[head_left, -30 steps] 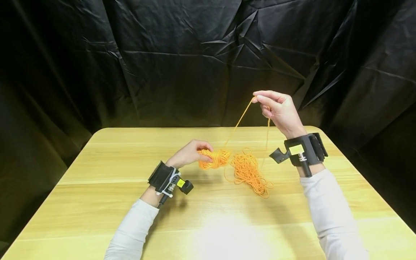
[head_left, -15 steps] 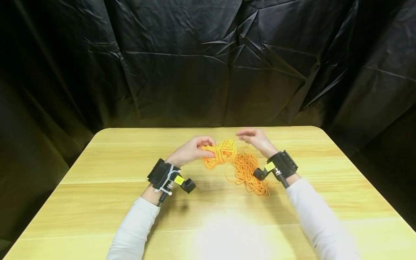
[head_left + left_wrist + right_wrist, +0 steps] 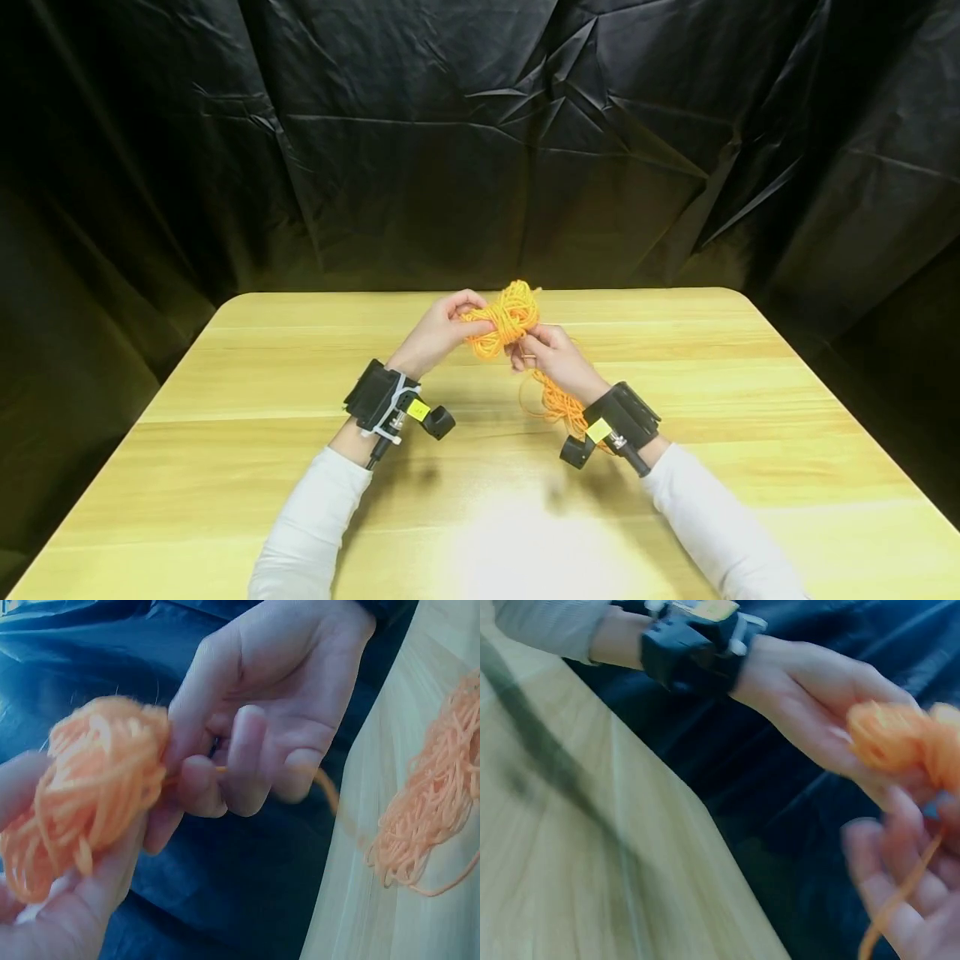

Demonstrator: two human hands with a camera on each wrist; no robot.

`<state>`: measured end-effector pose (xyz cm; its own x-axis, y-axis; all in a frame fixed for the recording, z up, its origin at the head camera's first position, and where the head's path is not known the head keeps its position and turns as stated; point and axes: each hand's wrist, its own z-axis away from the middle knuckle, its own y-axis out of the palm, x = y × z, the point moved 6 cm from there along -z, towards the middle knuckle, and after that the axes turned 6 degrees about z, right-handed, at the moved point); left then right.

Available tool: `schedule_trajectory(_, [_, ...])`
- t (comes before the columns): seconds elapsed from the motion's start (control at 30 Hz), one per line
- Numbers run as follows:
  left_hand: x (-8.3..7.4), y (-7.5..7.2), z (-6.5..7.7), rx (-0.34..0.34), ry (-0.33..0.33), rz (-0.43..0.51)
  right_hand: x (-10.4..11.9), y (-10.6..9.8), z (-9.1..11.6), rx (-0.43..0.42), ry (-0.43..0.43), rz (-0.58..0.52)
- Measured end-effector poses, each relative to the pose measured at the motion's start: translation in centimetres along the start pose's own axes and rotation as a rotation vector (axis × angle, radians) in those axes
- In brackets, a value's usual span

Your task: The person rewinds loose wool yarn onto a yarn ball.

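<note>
Wound into a bundle with a narrower middle, the orange yarn (image 3: 516,308) is held above the far half of the table. My left hand (image 3: 435,335) grips its left end between thumb and fingers. My right hand (image 3: 558,360) is at the bundle's lower right side, fingers curled. In the left wrist view a yarn strand (image 3: 328,789) runs from the bundle across those curled fingers toward the loose yarn pile (image 3: 431,799). That tangled pile lies on the table, partly hidden behind my right hand and wrist in the head view.
The light wooden table (image 3: 247,467) has rounded far corners. A black creased curtain (image 3: 420,192) hangs behind it. Black camera bands (image 3: 622,415) sit on both wrists, the right one overlapping the pile in the head view.
My right hand has come down and left from high above the table, bringing the strand to the bundle. My left hand has raised the bundle and tilted it upward.
</note>
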<state>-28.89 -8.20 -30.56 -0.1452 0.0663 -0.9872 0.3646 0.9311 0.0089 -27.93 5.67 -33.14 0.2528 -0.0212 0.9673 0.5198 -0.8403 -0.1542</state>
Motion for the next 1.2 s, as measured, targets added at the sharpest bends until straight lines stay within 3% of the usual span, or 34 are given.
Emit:
schedule_trajectory(0.17, [0.3,-0.5,-0.1,-0.1,0.017,0.008,0.5,-0.2,0.1,-0.076,0.061,0.091])
schedule_trajectory(0.27, [0.5,-0.5,-0.2,-0.1,0.001,-0.01,0.6,-0.4,0.1,-0.126,0.105,0.136])
schedule_trajectory(0.43, [1.0,0.0,-0.1,-0.011,-0.066,-0.074,0.6,-0.8,0.1,-0.174,0.166,0.222])
schedule_trajectory(0.57, [1.2,0.3,0.2,0.094,-0.096,-0.159,0.3,-1.1,0.3,-0.152,0.188,0.257])
schedule_trajectory(0.67, [1.1,0.3,0.4,0.113,-0.092,-0.228,0.3,-1.2,0.4,-0.116,0.188,0.297])
schedule_trajectory(0.87, [1.3,0.0,0.5,0.039,-0.097,-0.241,0.3,-0.9,0.6,-0.06,0.185,0.355])
schedule_trajectory(1.1, [1.5,-0.8,0.5,-0.095,-0.122,-0.142,0.1,-0.6,0.7,-0.094,0.157,0.238])
schedule_trajectory(1.2, [1.5,-1.1,0.5,-0.14,-0.12,-0.112,0.3,-0.5,0.8,-0.111,0.14,0.254])
